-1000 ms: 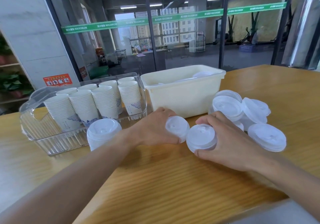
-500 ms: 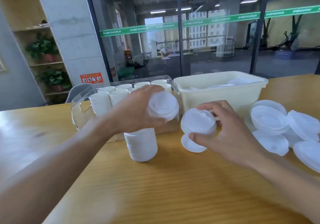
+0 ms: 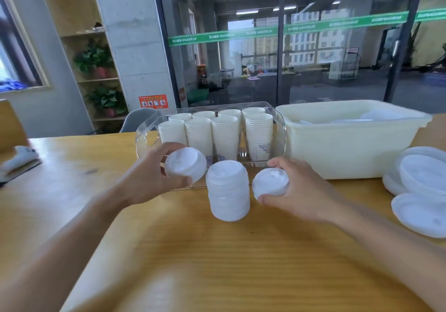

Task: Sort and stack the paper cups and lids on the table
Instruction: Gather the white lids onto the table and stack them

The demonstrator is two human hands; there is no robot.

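A small white lid (image 3: 185,164) was gripped in the left hand (image 3: 152,174), fingers curled round its rim, and held above the table (image 3: 217,263) just left of a stack of lids (image 3: 228,190). A second lid (image 3: 270,182) was pinched between thumb and fingers of the right hand (image 3: 301,191), just right of the stack. The stack was stood on the table, in front of a clear tray (image 3: 280,128) filled with rows of nested paper cups (image 3: 224,135). A cream tub (image 3: 350,143), with lids seen inside, was set beside the tray toward the far edge. Larger loose lids (image 3: 422,196) were piled near the right edge.
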